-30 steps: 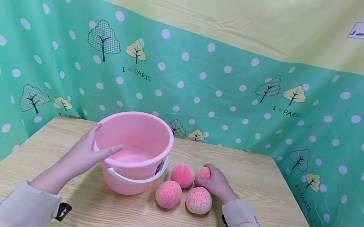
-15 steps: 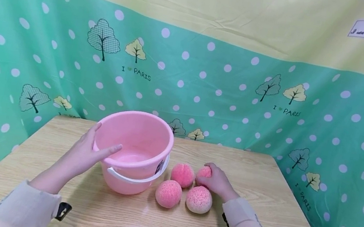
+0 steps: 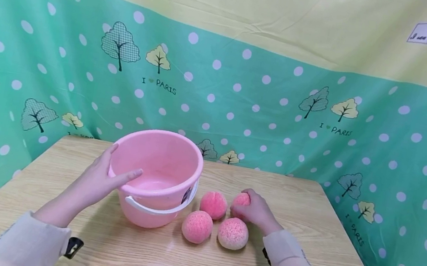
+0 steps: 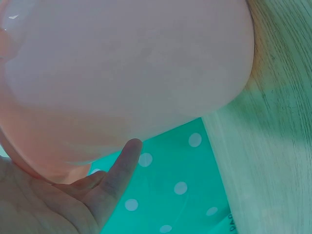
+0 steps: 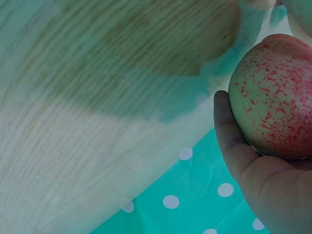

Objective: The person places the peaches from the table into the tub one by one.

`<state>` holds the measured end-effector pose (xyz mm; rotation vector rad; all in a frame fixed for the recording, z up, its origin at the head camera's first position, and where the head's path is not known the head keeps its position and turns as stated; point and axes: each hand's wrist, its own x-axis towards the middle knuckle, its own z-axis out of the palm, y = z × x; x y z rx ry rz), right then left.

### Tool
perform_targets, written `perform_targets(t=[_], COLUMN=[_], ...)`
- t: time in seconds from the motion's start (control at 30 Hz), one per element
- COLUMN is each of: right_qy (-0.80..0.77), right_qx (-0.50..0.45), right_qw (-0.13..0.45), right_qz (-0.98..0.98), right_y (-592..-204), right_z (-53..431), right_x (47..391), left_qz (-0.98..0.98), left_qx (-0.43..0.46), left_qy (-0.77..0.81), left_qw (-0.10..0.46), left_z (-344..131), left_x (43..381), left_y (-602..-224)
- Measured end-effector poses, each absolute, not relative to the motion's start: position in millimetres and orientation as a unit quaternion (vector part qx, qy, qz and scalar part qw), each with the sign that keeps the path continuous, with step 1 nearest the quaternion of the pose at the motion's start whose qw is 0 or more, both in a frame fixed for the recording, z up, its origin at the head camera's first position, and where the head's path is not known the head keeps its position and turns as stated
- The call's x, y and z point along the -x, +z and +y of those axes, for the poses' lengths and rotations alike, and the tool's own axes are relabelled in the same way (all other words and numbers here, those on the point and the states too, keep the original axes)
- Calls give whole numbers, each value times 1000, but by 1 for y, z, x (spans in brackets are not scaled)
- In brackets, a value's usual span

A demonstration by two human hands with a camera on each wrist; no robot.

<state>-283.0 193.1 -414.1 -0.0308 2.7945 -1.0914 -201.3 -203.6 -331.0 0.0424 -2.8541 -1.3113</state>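
A pink bucket [image 3: 152, 209] with a white handle [image 3: 156, 211] stands on the left half of the table. My left hand [image 3: 103, 176] holds its near-left rim, thumb over the inside and the other fingers along the outside; the left wrist view shows a finger [image 4: 122, 165] against the outer wall. My right hand [image 3: 257, 211] grips a peach [image 3: 242, 199], partly covered by the fingers in the head view. The right wrist view shows that peach's pale, red-speckled side. Beside it sit three more pink peaches: one behind [image 3: 213, 205], one front left [image 3: 197, 226], one front right [image 3: 233, 233].
The wooden table [image 3: 177, 265] reaches back to a green and yellow printed curtain [image 3: 226, 102] that surrounds it on the far side and both flanks. The bucket's mouth faces up, tipped slightly toward the camera, and its inside bottom shows.
My right hand and the peach in it have shifted slightly back and to the right, away from the front-right peach. The left hand and bucket stay as they were.
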Motion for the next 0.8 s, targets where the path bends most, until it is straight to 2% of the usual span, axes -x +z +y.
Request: perform_targets(t=[0.8], right_qy=[-356], right_qx=[19], right_qw=[62], right_qz=[932], right_y=[-396], right_z=[190], right_x=[280], left_qz=[-905], left_qx=[-14], left_qy=[-426], left_qw=[-3], left_z=[-204], left_x=[203], left_y=[-332])
